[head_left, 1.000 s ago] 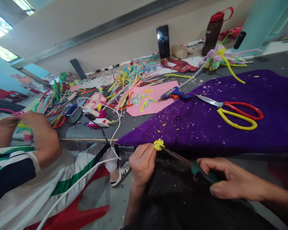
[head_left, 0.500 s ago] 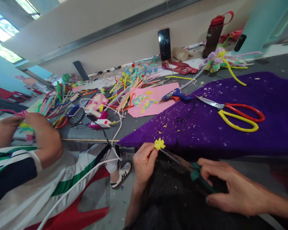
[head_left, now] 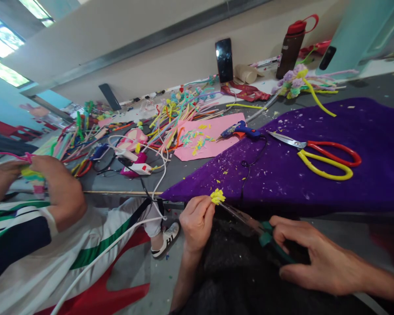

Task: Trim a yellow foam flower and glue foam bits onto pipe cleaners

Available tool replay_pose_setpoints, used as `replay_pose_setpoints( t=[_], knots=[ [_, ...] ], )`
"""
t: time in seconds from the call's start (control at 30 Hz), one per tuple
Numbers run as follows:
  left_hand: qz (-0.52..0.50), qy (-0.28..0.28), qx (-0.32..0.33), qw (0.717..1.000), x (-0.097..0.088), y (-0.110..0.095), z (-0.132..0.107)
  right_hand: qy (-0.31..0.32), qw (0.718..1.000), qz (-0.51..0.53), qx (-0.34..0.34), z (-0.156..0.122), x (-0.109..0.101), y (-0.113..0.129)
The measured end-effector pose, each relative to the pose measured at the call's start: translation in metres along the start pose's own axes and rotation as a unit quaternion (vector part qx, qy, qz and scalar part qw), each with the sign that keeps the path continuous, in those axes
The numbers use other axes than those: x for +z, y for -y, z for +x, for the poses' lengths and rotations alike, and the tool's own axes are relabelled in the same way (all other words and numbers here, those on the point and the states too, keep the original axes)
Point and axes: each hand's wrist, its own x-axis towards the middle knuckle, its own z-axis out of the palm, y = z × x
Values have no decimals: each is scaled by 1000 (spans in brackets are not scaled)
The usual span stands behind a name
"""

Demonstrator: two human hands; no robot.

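Observation:
Pinched in my left hand [head_left: 197, 221] is a small fluffy yellow flower [head_left: 218, 196], apparently of pipe cleaner, held by its base at the table's front edge. My right hand [head_left: 321, 258] grips green-handled scissors [head_left: 265, 236], partly hidden by the fingers. Their blades point left, and the tips reach the lower right side of the flower; I cannot tell whether they cut into it. Beyond my hands a purple cloth [head_left: 282, 175] is strewn with yellow and white bits. Larger scissors [head_left: 328, 159] with one red and one yellow handle lie on the cloth.
A blue glue gun [head_left: 239, 129] rests at the edge of a pink sheet [head_left: 184, 154] with cut bits. Pipe cleaners [head_left: 170, 118], a power strip [head_left: 136, 167] and cables spread leftward. A phone [head_left: 223, 61] and a bottle [head_left: 290, 50] stand behind. A co-worker [head_left: 65, 197] sits at left.
Hardly anything differs: my hands, the flower and the green scissors keep nearly the same positions. The co-worker's hands have shifted slightly at the left.

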Motion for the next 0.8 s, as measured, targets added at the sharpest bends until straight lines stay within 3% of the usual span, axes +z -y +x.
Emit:
replay_pose_setpoints(
  t=[0.8],
  knots=[
    [32,-6,57,998,1,4,1,-13,999,35,-29,8,-1,-1]
  ],
)
